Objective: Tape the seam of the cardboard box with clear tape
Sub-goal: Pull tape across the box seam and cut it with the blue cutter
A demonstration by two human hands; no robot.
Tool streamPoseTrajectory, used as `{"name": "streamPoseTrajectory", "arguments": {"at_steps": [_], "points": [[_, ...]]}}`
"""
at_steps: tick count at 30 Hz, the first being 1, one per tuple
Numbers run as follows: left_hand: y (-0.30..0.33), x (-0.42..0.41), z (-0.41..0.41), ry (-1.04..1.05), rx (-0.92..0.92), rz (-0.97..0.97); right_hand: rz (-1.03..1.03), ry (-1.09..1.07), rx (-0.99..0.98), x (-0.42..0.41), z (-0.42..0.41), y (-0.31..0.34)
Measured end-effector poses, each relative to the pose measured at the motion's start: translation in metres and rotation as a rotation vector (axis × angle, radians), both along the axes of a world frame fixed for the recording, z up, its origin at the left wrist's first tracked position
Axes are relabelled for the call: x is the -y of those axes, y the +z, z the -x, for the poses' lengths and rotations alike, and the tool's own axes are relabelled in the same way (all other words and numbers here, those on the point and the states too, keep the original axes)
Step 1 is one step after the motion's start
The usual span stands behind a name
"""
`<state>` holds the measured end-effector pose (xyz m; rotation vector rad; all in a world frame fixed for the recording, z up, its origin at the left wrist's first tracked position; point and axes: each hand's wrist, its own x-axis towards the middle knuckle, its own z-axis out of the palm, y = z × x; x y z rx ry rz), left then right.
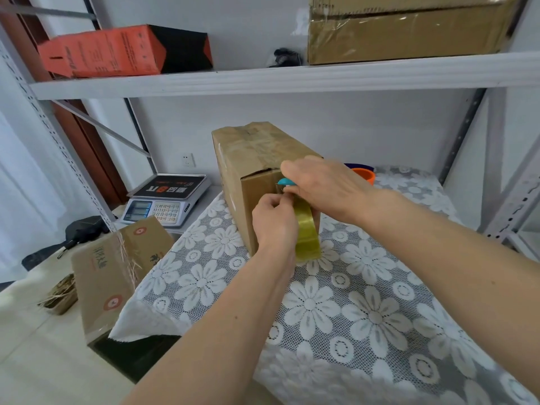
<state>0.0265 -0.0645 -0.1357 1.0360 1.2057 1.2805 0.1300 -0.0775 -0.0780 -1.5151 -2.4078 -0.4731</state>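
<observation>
Fingers of the left hand (273, 217) are pinching the free end of the tape against the near end face of the cardboard box (257, 171), just below the flap edge. Right hand (324, 185) is closing around the tape roll (306, 229), which is hanging directly beside the left hand, touching the box face. A blue part, probably the dispenser's cutter (285, 181), is showing at the thumb. Box is standing on the lace tablecloth (350, 302), its long axis running away from the person, so the seam is lying ahead and above both hands.
</observation>
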Motion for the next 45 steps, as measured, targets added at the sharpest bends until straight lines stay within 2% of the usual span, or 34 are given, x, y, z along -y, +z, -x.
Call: {"name": "streamPoseTrajectory", "arguments": {"at_steps": [6,12,20,29,35,39,43,45], "points": [[0.001,0.002,-0.001,-0.007,0.009,0.014,-0.037,-0.002,0.047,0.000,-0.006,0.001],[-0.001,0.002,-0.001,-0.008,0.055,0.052,-0.026,-0.053,0.006,0.003,-0.016,0.002],[-0.001,0.002,-0.001,-0.022,0.074,0.061,-0.016,-0.006,-0.013,0.001,-0.007,0.003],[0.005,0.009,0.000,-0.029,0.019,0.055,-0.068,-0.046,0.016,0.000,-0.016,0.000],[0.002,0.016,0.007,-0.101,0.094,0.131,-0.050,-0.099,-0.004,0.007,-0.032,-0.003],[-0.008,0.018,0.009,-0.108,0.108,0.177,-0.006,-0.113,-0.216,0.010,-0.035,-0.008],[0.000,0.017,0.012,-0.099,0.123,0.148,0.200,-0.136,-0.761,0.008,-0.034,-0.014],[0.003,0.020,0.012,-0.106,0.130,0.123,0.294,-0.162,-0.964,0.009,-0.036,-0.021]]}}
